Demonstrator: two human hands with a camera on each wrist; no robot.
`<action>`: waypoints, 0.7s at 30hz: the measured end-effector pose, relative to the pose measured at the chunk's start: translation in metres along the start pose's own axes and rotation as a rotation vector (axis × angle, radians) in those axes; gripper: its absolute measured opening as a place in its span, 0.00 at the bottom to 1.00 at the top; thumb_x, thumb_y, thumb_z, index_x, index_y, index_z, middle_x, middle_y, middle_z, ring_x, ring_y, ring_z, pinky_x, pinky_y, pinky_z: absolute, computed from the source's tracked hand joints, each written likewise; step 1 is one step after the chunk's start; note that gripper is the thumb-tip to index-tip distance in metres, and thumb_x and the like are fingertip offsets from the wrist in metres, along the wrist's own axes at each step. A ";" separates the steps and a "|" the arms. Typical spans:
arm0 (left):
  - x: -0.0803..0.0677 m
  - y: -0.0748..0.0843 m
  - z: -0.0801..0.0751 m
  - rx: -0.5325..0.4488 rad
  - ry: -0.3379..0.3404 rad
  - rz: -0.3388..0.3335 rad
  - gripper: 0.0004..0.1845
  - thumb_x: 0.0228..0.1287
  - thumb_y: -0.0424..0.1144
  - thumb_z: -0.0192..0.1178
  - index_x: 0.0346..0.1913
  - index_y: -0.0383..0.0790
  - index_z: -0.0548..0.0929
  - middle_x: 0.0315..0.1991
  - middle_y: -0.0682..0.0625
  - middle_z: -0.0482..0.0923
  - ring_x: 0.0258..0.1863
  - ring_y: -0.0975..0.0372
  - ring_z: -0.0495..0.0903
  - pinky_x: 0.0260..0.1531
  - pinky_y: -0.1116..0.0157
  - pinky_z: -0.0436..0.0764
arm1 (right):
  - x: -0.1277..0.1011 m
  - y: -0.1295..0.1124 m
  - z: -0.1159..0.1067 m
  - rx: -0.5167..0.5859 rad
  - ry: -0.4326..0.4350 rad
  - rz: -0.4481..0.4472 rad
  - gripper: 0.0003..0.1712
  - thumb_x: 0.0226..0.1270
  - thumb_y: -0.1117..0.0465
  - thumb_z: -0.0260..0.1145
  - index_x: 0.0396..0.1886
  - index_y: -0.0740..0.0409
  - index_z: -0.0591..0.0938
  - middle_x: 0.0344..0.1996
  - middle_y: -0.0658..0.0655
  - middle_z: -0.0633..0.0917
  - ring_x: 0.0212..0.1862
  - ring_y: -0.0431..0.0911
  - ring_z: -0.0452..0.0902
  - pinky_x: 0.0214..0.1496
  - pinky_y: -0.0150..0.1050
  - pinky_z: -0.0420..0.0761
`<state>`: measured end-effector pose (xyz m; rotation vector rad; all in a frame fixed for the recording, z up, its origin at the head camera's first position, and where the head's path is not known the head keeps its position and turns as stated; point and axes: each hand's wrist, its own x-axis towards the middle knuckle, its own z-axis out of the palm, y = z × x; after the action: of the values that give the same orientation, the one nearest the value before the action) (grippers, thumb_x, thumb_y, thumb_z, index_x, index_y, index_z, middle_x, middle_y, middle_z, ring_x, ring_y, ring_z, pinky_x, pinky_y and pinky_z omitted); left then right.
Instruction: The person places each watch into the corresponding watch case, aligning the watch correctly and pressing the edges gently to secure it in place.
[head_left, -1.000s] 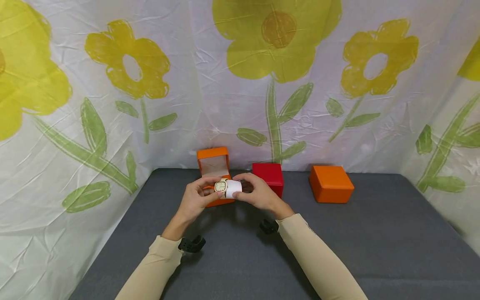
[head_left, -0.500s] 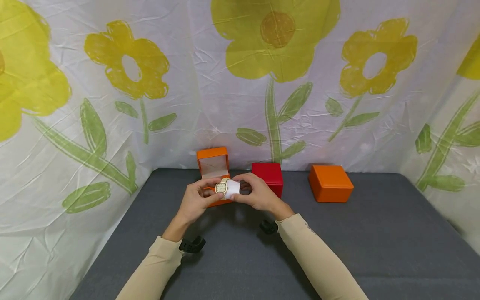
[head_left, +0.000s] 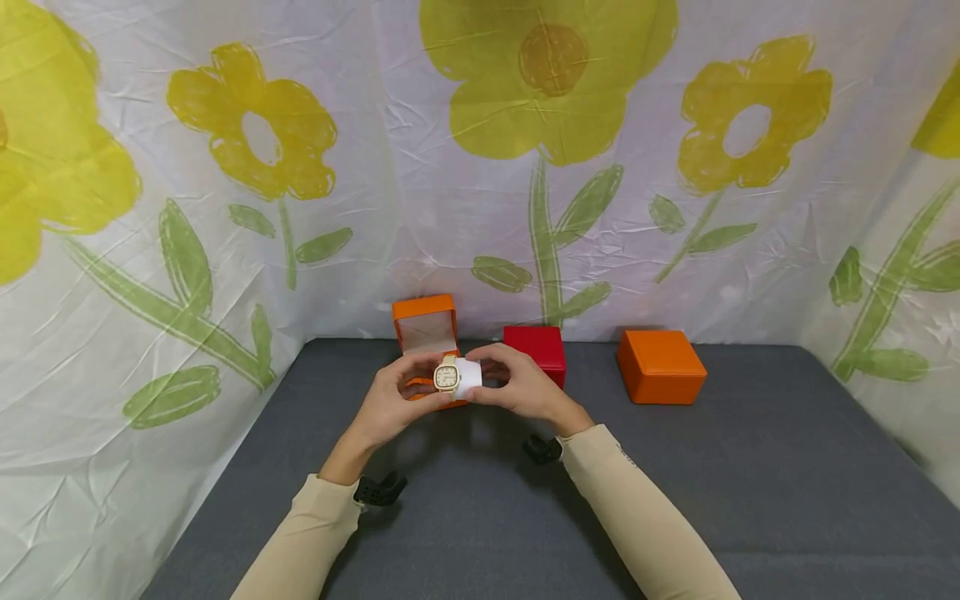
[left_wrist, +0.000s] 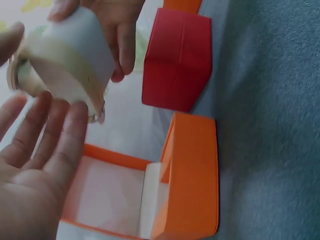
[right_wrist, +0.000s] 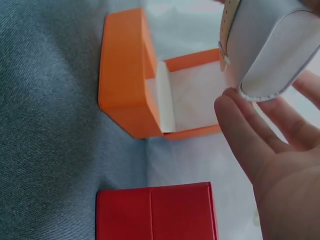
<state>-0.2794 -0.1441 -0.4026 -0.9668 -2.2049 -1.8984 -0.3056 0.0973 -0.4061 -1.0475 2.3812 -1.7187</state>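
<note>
My left hand point(head_left: 390, 398) grips a gold-toned wristwatch point(head_left: 446, 377) with a pale square dial. The watch band is looped around a white watch cushion point(head_left: 469, 377), whose other end my right hand point(head_left: 521, 387) holds between thumb and fingers. In the left wrist view the strap point(left_wrist: 82, 70) circles the cushion near one end. Seen from the right wrist, the cushion's flat end point(right_wrist: 287, 55) faces my right fingers. Both hands hold these above an open orange watch box point(head_left: 424, 308), its pale-lined lid standing up. The hands partly hide the box's lower part.
A closed red box point(head_left: 543, 354) stands just behind and right of my right hand. Farther right sits a closed orange box point(head_left: 662, 367). All rest on a dark grey cloth-covered table point(head_left: 480, 525), with a flower-print curtain point(head_left: 360, 150) behind.
The watch has shifted slightly to the right along the cushion, so less of the white shows beside it. Both hands stay above the open orange box.
</note>
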 end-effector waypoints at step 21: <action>-0.002 -0.009 -0.007 -0.061 -0.081 -0.121 0.32 0.58 0.30 0.66 0.67 0.34 0.70 0.61 0.37 0.72 0.56 0.40 0.73 0.45 0.62 0.81 | -0.001 -0.005 -0.004 0.055 -0.063 0.020 0.28 0.55 0.60 0.74 0.57 0.57 0.77 0.49 0.55 0.80 0.49 0.54 0.77 0.53 0.57 0.76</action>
<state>-0.2844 -0.1512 -0.4095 -0.9565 -2.3126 -2.0235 -0.3039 0.0998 -0.4008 -1.0501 2.2851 -1.7080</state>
